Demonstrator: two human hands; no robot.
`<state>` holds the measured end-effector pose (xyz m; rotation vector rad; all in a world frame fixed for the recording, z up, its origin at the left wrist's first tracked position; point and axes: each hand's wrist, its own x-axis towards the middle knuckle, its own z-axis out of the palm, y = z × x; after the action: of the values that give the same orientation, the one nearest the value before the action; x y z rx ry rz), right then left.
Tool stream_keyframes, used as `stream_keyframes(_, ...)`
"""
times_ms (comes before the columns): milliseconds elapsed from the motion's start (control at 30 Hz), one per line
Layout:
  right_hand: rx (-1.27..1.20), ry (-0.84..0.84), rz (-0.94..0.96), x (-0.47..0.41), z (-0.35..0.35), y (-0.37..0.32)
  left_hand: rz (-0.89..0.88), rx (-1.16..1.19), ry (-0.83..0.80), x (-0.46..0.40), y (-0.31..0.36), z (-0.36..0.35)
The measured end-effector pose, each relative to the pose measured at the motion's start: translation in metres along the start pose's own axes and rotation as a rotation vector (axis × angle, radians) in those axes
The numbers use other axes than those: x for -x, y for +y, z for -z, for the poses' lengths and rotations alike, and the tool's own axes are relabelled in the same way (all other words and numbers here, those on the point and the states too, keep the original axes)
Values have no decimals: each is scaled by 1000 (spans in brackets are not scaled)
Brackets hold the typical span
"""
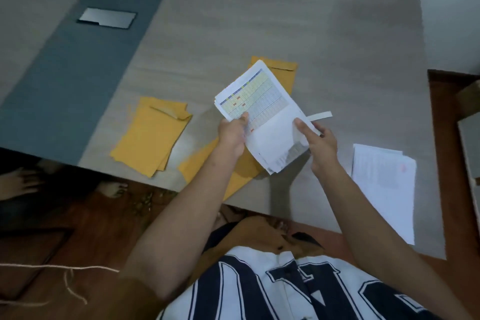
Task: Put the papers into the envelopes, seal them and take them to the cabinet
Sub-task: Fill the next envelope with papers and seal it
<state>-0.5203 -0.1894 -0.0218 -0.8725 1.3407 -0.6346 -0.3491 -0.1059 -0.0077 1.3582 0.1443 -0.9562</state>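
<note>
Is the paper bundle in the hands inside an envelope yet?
Out. Left hand and right hand hold the paper bundle bare above the table; nothing wraps it.

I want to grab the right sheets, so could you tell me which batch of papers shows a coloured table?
The folded bundle of papers held in both hands, above the envelopes. The flat stack of papers lying at the table's right shows only faint print.
</note>
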Motion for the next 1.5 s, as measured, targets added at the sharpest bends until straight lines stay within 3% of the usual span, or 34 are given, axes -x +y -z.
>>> stream_keyframes(200, -309, -440, -176, 32, -55, -1, -2, 110, 45, -7, 21, 50)
stream_keyframes(267, -380, -505, -264, 41, -66, 0, 0, 126, 49, -9, 24, 62)
stream_keyframes(400, -468, -497, -387, 51, -80, 8, 5, 167, 60, -14, 27, 78)
stream_keyframes(633, -280, -446, -227, 52, -84, 10, 43, 118, -49, -20, 34, 104)
stream_keyframes(800, -85, -416, -87, 44, -68, 1, 9, -204, -176, -32, 56, 142)
stream_keyframes(1000, 58, -432, 23, 42, -58, -3, -94, -635, -452, -47, 80, 147)
stream_keyframes(1100, 53, -421, 49, 45, -62, -1, -117, -749, -413, -42, 74, 132)
stream_keyframes(1267, 23, -373, 60, 47, -67, 4, -52, -532, -346, -37, 54, 123)
stream_keyframes(1333, 69, -351, 69, 48, -66, 6, -13, -550, -341, -35, 50, 125)
stream_keyframes(1500, 103, -322, 162, 54, -64, 5, -121, -624, -317, -27, 59, 125)
